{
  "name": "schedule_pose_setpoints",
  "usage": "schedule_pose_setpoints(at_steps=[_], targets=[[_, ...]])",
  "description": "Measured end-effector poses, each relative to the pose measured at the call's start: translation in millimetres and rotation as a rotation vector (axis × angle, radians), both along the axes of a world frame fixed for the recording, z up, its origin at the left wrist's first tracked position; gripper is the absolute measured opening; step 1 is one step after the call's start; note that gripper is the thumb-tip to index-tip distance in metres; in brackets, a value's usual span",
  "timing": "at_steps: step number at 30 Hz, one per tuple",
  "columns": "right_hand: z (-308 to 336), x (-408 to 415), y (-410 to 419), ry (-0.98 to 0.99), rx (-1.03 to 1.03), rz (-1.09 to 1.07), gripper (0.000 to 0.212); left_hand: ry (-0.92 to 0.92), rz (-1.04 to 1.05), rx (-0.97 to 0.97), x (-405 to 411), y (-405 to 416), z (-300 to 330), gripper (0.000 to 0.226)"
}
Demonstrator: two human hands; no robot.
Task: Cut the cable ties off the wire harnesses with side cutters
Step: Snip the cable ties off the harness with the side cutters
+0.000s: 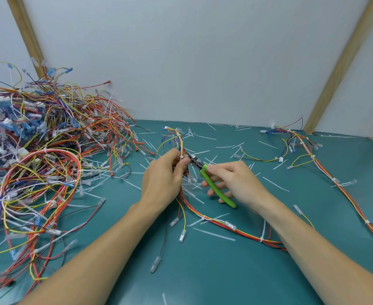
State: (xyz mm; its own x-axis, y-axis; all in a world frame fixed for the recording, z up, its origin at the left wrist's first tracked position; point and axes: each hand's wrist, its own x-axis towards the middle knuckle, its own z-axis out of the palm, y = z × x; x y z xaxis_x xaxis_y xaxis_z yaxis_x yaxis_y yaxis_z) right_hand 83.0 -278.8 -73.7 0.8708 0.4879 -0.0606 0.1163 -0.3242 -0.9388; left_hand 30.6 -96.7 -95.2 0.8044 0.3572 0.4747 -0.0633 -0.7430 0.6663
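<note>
Left hand [163, 175] pinching a bundle of red, yellow, white and blue wires [179, 142] just above the teal table mat [203, 271], fingers curled round it at a small white cable tie [182, 156]. Right hand [231, 183] wrapped round the green-handled side cutters [212, 183], metal nose touching the bundle right at that tie. Whether the blades have closed on it: too small to tell. Step in hand, by the look of it: snipping this one tie. Next move likely calls for a firm squeeze with blades on plastic only, clear of insulation and fingertips. More ties waiting along the same harness, e.g. [203, 217]. Tangled heap of uncut harnesses [38, 161] to the left; cut white tie strips [214, 234] scattered about.
</note>
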Motion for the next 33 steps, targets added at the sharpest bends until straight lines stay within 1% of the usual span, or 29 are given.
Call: schedule_pose_setpoints(at_steps=[3, 7, 10, 14, 17, 22, 26, 28, 30, 32, 33], targets=[[-0.8, -2.2, 1.6, 0.000, 0.008, -0.002, 0.032, -0.018, 0.000, -0.006, -0.7, -0.5, -0.1, 0.029], [-4.1, -7.9, 5.0, -0.071, -0.005, -0.021, 0.038, -0.008, -0.004, -0.035, -1.7, -1.0, 1.8, 0.030], [-4.5, -10.4, 5.2, -0.156, -0.023, -0.056, 0.046, -0.001, -0.015, -0.042, -2.5, -0.7, 3.7, 0.030], [-6.3, -12.7, 5.1, -0.319, -0.100, -0.094, 0.048, -0.022, -0.012, -0.044, -2.7, -0.5, 4.5, 0.034], [-7.7, -13.6, 6.4, -0.372, -0.086, -0.116, 0.049, -0.023, -0.027, -0.062, -2.4, 0.1, 3.6, 0.032], [-6.4, -14.9, 7.9, -0.357, -0.028, -0.137, 0.047, -0.075, -0.091, -0.203, -1.2, -1.4, 3.0, 0.031], [-6.8, -15.7, 9.4, -0.309, 0.113, -0.233, 0.046, -0.070, -0.183, -0.387, -0.1, -2.5, 6.3, 0.023], [-5.0, -14.8, 10.0, -0.314, 0.209, -0.273, 0.039, -0.061, -0.218, -0.415, -0.9, -3.8, 7.5, 0.021], [-3.6, -12.6, 10.4, -0.304, 0.309, -0.289, 0.028, -0.064, -0.267, -0.430, -2.2, -5.2, 8.7, 0.020], [-5.1, -7.7, 9.6, -0.262, 0.351, -0.288, 0.015, -0.059, -0.301, -0.461, -3.8, -6.2, 10.4, 0.022], [-6.7, -4.4, 8.5, -0.246, 0.340, -0.298, 0.008, -0.057, -0.304, -0.491, -3.8, -6.2, 10.8, 0.025]])
